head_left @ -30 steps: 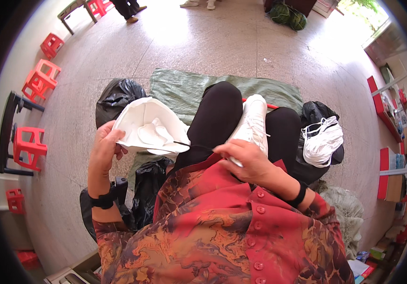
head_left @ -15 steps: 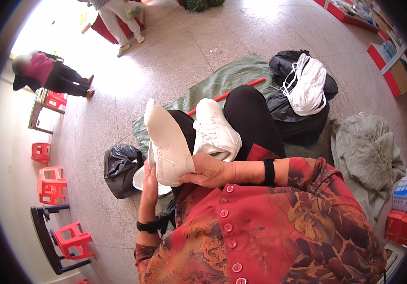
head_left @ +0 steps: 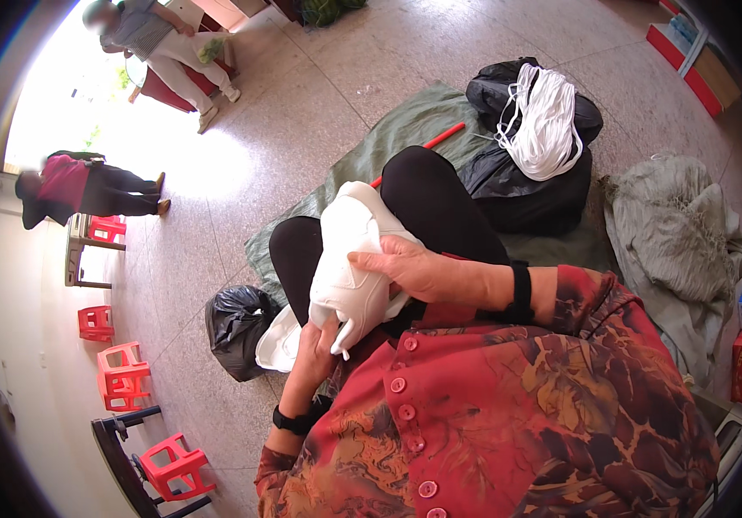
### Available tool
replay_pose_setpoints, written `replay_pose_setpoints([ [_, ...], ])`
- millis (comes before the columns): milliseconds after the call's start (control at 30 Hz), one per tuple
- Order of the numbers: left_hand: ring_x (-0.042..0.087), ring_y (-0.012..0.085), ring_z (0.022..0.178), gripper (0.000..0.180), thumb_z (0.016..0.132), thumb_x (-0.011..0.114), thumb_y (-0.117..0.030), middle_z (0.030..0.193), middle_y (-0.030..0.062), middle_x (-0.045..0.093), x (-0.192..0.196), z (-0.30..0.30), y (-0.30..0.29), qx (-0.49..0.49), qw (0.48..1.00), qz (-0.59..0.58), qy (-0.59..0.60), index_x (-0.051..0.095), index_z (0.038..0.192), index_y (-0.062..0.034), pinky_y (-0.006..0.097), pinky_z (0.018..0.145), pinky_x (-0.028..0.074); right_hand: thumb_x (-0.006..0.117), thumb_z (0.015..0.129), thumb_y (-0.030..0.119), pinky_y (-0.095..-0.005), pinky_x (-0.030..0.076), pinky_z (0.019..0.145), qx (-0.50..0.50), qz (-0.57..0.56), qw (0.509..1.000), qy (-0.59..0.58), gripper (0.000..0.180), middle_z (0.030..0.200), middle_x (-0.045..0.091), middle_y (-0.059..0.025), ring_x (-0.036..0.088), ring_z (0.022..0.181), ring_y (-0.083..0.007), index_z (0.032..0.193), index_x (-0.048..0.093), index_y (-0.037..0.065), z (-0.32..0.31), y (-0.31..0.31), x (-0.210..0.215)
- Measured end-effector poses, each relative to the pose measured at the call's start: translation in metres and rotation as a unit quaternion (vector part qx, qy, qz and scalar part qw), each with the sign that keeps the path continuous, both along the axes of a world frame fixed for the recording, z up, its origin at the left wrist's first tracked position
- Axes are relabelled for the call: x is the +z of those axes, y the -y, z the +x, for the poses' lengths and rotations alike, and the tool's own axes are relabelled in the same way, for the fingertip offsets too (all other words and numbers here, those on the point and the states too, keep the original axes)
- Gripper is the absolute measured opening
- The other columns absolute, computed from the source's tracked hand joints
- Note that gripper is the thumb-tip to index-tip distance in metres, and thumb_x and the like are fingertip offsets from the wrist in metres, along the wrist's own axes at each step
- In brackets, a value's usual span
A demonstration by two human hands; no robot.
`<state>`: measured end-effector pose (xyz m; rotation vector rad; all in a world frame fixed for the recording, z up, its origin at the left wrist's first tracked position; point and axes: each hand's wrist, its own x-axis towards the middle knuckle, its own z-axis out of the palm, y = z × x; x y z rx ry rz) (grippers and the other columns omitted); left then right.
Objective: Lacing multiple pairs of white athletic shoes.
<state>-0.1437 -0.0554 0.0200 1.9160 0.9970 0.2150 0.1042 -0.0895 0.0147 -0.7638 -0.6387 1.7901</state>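
Gripping a white shoe [head_left: 349, 259] over the lap: right hand [head_left: 405, 269] clamped across the upper to steady it, left hand [head_left: 317, 344] closed beneath at the tongue end. Just left, a black bag [head_left: 235, 324]; far right, white cord bundle [head_left: 543, 112] heaped on black sacks [head_left: 526, 194], within reach on green sheet [head_left: 405, 129].

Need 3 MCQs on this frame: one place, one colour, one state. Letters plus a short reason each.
1. Where does the bundle of white cord lie?
A on the black bags
B on a red stool
C in the person's lap
2. What colour is the shoe?
A black
B white
C red
3. How is the shoe held?
A lying on the floor
B one hand only
C both hands on it

A: the cord rests on the black bags.
B: its upper is white.
C: the right hand lies over it and the left hand grips beneath.
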Motion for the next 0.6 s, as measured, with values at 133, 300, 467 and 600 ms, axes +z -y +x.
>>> replay_pose_setpoints([
  [133, 0.065, 0.0392, 0.096, 0.036, 0.101, 0.041, -0.023, 0.1, 0.0257, 0.066, 0.006, 0.022, -0.005, -0.05, 0.993, 0.108, -0.025, 0.055, 0.116, 0.0075, 0.039, 0.082, 0.048, 0.05, 0.1, 0.044, -0.0335, 0.053, 0.072, -0.003, 0.01, 0.976, 0.216, 0.049, 0.093, 0.069, -0.0125, 0.067, 0.09, -0.0195, 0.112, 0.058, -0.003, 0.037, 0.032, -0.007],
  [300, 0.066, 0.0368, 0.099, 0.037, 0.1, 0.041, -0.018, 0.105, 0.0246, 0.067, 0.019, 0.011, 0.007, -0.032, 0.999, 0.003, -0.019, 0.052, 0.124, 0.0083, 0.04, 0.084, 0.05, 0.044, 0.1, 0.053, -0.0362, 0.052, 0.075, 0.044, 0.069, 0.843, 0.531, 0.062, 0.087, 0.066, -0.0256, 0.068, 0.092, -0.0275, 0.106, 0.055, -0.007, 0.047, 0.062, -0.004],
  [467, 0.062, 0.0497, 0.091, 0.053, 0.094, 0.043, -0.008, 0.1, 0.0353, 0.062, 0.004, 0.033, 0.004, -0.05, 0.988, 0.106, -0.104, 0.026, 0.142, 0.0091, 0.052, 0.079, 0.049, 0.052, 0.097, 0.053, -0.041, 0.049, 0.091, -0.11, -0.004, 0.99, 0.089, 0.064, 0.121, 0.059, -0.0193, 0.059, 0.108, -0.0245, 0.131, 0.044, -0.001, 0.044, 0.026, -0.004],
  [600, 0.063, 0.0489, 0.083, 0.055, 0.092, 0.046, -0.01, 0.093, 0.0352, 0.063, 0.011, 0.059, -0.009, 0.007, 0.985, 0.161, -0.06, 0.029, 0.139, 0.013, 0.051, 0.074, 0.049, 0.053, 0.097, 0.049, -0.0421, 0.038, 0.106, -0.178, 0.102, 0.907, 0.369, 0.074, 0.132, 0.049, -0.0249, 0.048, 0.125, -0.0318, 0.142, 0.032, -0.005, 0.064, 0.014, 0.003],
])
